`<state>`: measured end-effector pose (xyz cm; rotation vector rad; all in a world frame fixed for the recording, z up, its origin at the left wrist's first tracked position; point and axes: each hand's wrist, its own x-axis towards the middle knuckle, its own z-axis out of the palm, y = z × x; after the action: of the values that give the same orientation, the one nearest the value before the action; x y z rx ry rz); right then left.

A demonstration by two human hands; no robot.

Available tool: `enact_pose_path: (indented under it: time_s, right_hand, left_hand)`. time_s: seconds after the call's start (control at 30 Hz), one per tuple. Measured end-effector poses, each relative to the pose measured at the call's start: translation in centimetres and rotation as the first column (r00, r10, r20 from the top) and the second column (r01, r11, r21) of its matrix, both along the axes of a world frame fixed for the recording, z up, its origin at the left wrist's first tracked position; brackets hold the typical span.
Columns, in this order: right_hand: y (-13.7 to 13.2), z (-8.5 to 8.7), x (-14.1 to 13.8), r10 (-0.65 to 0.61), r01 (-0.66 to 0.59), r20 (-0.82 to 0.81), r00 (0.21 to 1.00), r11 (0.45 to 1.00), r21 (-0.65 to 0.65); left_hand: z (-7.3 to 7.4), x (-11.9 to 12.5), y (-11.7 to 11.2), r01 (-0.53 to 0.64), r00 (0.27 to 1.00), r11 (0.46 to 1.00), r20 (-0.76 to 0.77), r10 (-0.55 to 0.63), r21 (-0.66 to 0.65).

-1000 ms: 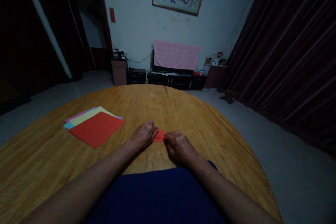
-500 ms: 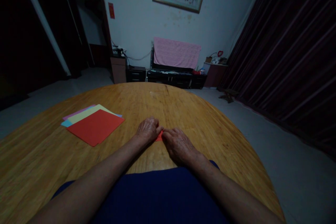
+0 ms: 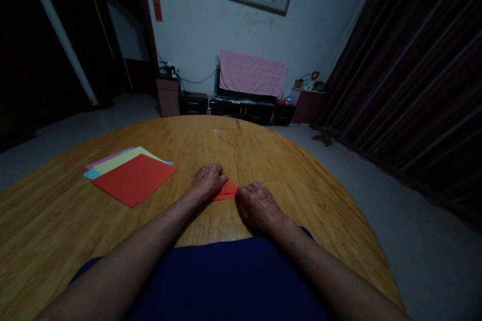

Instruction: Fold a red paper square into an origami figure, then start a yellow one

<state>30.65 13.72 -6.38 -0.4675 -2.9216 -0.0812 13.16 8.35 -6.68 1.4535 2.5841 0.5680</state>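
Observation:
A small piece of folded red paper lies on the table in front of me, with crease lines and a peaked far edge showing. My left hand grips its left side, fingers curled and the thumb on the paper. At its right corner, my right hand has its fingers bent together on the edge. Both hands rest low over the tabletop and hide the paper's two ends.
A round wooden table fills the foreground. To the left lies a fanned stack of coloured sheets, a red sheet on top of a yellow sheet. Beyond the table stand a low black cabinet and a pink towel over a screen.
My hands have moved apart, the left one leftward, and more of the folded red paper shows between them. The view has shifted slightly.

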Motion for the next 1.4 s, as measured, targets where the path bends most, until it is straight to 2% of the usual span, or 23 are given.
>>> enact_pose_path:
  time_s: [0.1,0.2,0.3,0.47,0.67,0.8,1.03,1.13,1.23,1.4]
  right_hand:
    - [-0.3,0.7,-0.3,-0.038,0.037,0.051,0.998,0.999,0.017]
    - [-0.3,0.8,-1.2,-0.024,0.022,0.056,0.998,0.999,0.036]
    - [0.0,0.3,-2.6,-0.009,0.009,0.015,1.000,1.000,0.027]
    - [1.7,-0.5,-4.9,0.019,-0.021,-0.061,0.998,0.999,-0.028]
    - [3.0,-1.0,-6.5,0.124,-0.132,-0.148,0.981,0.990,-0.049]
    - [2.6,-0.8,-6.0,0.087,-0.093,-0.096,0.992,0.994,-0.062]
    - [2.0,0.6,-2.5,0.038,-0.038,0.003,0.999,0.998,-0.058]
    - [2.0,1.3,-2.3,-0.011,0.014,0.043,0.999,0.997,-0.078]
    - [2.0,1.6,-3.9,-0.020,0.018,-0.015,1.000,0.996,-0.090]
    - [2.5,0.2,-7.3,0.123,-0.135,-0.138,0.983,0.988,-0.075]
  left_hand:
    - [-0.1,-0.1,0.0,0.007,1.000,1.000,-0.017,-0.007,-0.003]
    - [-0.1,-0.6,0.0,0.029,0.997,1.000,-0.071,-0.029,0.002]
    - [0.1,-1.6,0.1,0.032,0.993,0.999,-0.115,-0.032,-0.002]
    - [0.3,-3.2,1.1,-0.042,0.993,0.999,-0.112,0.040,-0.017]
    - [-0.4,-3.9,1.7,-0.090,0.991,0.996,-0.100,0.091,0.012]
    - [-0.5,-3.9,1.6,-0.107,0.991,0.994,-0.076,0.109,0.030]
    - [0.1,-3.6,1.4,-0.109,0.994,0.994,-0.026,0.110,0.030]
    - [0.1,-3.7,1.4,-0.111,0.994,0.993,-0.016,0.112,0.036]
    - [0.0,-3.8,1.6,-0.126,0.992,0.991,-0.001,0.126,0.035]
    - [-0.4,-4.3,1.7,-0.111,0.994,0.993,-0.017,0.112,0.037]
